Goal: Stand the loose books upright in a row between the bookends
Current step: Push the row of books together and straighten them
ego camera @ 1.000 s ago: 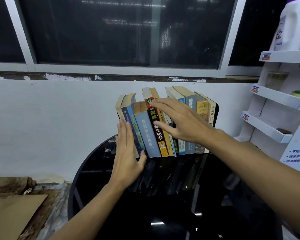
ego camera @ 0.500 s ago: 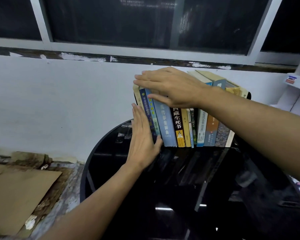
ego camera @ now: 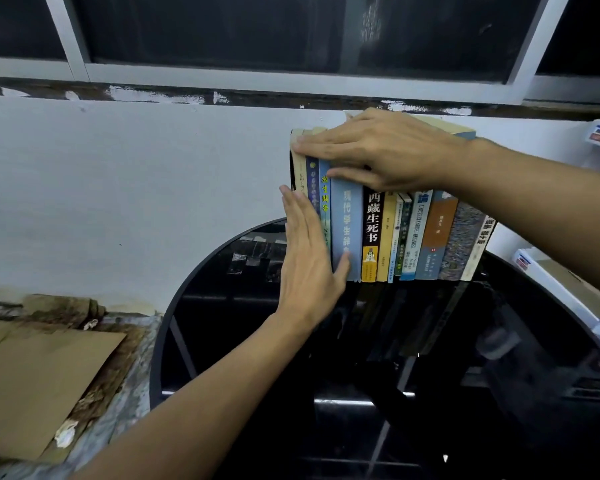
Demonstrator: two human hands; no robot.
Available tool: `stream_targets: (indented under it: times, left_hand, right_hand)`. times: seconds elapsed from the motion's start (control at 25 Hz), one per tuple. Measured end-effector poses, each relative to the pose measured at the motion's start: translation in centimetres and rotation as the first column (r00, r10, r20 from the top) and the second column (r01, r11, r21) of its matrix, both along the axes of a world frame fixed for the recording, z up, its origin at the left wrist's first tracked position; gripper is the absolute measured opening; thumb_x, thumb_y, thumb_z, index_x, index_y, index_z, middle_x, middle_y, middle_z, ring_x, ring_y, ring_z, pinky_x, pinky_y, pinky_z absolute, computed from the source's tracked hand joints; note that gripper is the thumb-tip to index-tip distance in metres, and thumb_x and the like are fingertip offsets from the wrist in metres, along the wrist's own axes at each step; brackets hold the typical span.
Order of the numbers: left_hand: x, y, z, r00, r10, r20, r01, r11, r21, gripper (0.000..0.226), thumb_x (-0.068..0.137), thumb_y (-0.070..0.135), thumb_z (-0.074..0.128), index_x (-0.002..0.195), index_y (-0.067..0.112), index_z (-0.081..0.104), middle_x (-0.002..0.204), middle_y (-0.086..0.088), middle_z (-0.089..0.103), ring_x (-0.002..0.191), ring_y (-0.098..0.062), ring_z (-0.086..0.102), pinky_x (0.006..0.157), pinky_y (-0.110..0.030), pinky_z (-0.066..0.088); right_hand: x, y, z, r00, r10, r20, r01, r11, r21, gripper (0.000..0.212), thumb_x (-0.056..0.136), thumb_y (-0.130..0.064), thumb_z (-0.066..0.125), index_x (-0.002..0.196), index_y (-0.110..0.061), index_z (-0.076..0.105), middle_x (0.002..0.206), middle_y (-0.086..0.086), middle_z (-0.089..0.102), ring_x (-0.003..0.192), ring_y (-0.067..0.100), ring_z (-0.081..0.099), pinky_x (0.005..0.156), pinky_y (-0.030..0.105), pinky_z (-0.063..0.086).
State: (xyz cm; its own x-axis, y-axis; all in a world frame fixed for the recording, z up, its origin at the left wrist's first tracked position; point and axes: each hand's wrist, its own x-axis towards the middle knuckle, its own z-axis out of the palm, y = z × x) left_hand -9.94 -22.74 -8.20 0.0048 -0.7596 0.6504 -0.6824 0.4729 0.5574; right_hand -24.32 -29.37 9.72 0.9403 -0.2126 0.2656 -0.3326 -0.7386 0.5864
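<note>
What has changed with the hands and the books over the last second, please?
The right hand rose from the spines to lie flat across the tops of the books, and the leaning left-end books now stand closer to upright. The left hand stayed pressed flat against the row's left end; the row stayed on the black table.

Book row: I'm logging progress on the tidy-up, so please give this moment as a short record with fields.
Books: row of books standing on end, spines toward the camera
Surface: black round table
Left hand: flat, straight fingers pressing the left-end spines, thumb on the light-blue book
Right hand: laid over the tops of the left-side books, fingers straight
Bookends: not clearly visible
</note>
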Motion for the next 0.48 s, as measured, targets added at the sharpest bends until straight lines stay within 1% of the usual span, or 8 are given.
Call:
stream_targets:
  times: [0.08,0.2,0.28,0.4,0.48]
  left_hand:
    - [-0.3,-0.4,-0.1,0.999,0.024,0.024,-0.024,1.0,-0.006,0.115,0.093,0.039,0.067,0.153,0.008,-0.025,0.158,-0.005,-0.04,0.153,-0.025,-0.021,0.11,-0.055,0.042]
    - [-1.0,-0.5,-0.1,0.995,0.087,0.057,-0.087,0.996,-0.002,0.11,0.095,0.045,0.062,0.153,0.001,-0.021,0.159,-0.015,-0.036,0.15,-0.026,-0.028,0.121,-0.052,0.024]
    - [-1.4,-0.5,-0.1,0.99,0.123,0.066,-0.123,0.992,0.002,0.107,0.097,0.048,0.057,0.153,-0.003,-0.019,0.159,-0.02,-0.034,0.149,-0.029,-0.029,0.125,-0.051,0.012]
    - [-1.7,-0.6,-0.3,0.985,0.153,0.077,-0.153,0.988,-0.011,0.103,0.099,0.05,0.053,0.153,-0.004,-0.016,0.159,-0.024,-0.031,0.149,-0.032,-0.028,0.125,-0.05,0.004]
    - [-2.0,-0.8,-0.3,0.982,0.17,0.084,-0.169,0.985,-0.021,0.101,0.1,0.051,0.05,0.153,-0.005,-0.016,0.159,-0.025,-0.03,0.15,-0.033,-0.027,0.126,-0.049,0.002]
  right_hand:
    - [-0.3,-0.1,0.0,1.0,-0.001,-0.004,0.001,1.0,-0.009,0.054,0.106,-0.036,0.043,0.157,-0.022,0.031,0.158,-0.003,0.04,0.137,0.018,0.048,0.094,0.043,0.048]
    - [-0.5,-0.2,-0.2,1.0,-0.021,-0.012,0.02,1.0,-0.015,0.059,0.104,-0.044,0.046,0.158,-0.027,0.028,0.158,-0.007,0.038,0.135,0.019,0.051,0.088,0.046,0.052]
    - [-0.5,-0.3,-0.4,1.0,-0.02,-0.002,0.02,1.0,-0.005,0.061,0.102,-0.048,0.048,0.158,-0.03,0.028,0.157,-0.012,0.037,0.132,0.02,0.054,0.085,0.047,0.053]
    - [-0.4,-0.5,-0.7,1.0,0.0,0.028,-0.001,1.0,0.017,0.061,0.099,-0.052,0.049,0.156,-0.034,0.032,0.15,-0.023,0.032,0.125,0.021,0.059,0.081,0.048,0.054]
    - [-0.5,-0.6,-0.8,0.999,0.012,0.041,-0.013,1.0,0.021,0.061,0.098,-0.053,0.049,0.155,-0.035,0.034,0.144,-0.027,0.031,0.122,0.021,0.061,0.079,0.049,0.055]
